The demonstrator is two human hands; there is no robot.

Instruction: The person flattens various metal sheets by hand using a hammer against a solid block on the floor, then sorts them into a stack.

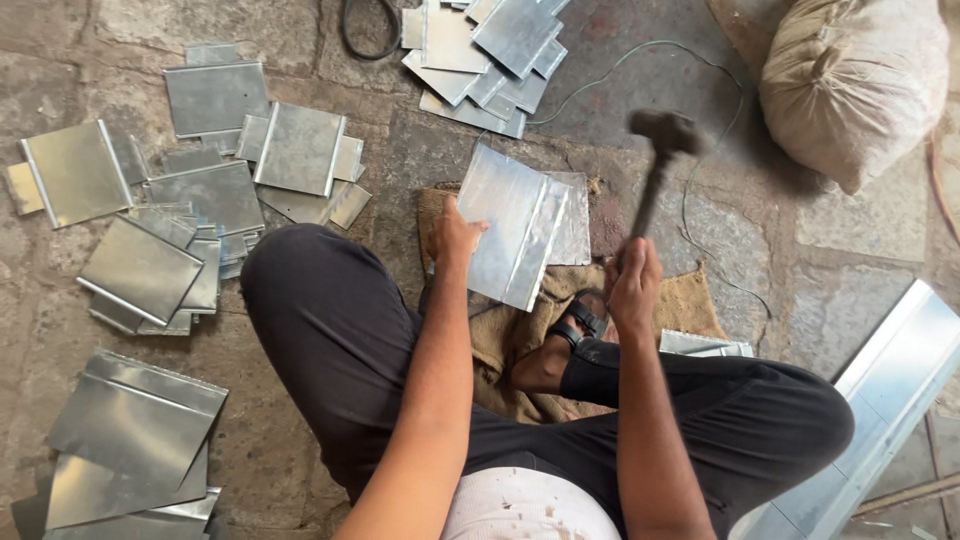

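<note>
While the person sits cross-legged on the stone floor (640,70), the left hand (455,235) rests on the near left edge of a shiny metal sheet (515,235). The fingers are pressed close together and curl onto the sheet, holding it still. This folded sheet lies tilted on a brown sack cloth (690,300) in front of the knees, with another flat sheet just under it.

The right hand (632,285) is closed tight round the handle of a hammer (655,160) — all the fingers wrap it in a fist. The hammer is up in the air, its dark head above and to the right of the sheet, not touching it. The head looks blurry.

A foot in a black sandal (580,320) rests on the cloth, between the two arms.

Many more metal sheets lie about — a heap at the left (200,180), a stack at the bottom left (130,430), and a pile at the top (485,50). A big tan sack (850,80) sits at the top right, well apart from the hands. A thin wire (700,70) curls over the floor near it. A long metal strip (890,390) lies at the right, beside the knee.
</note>
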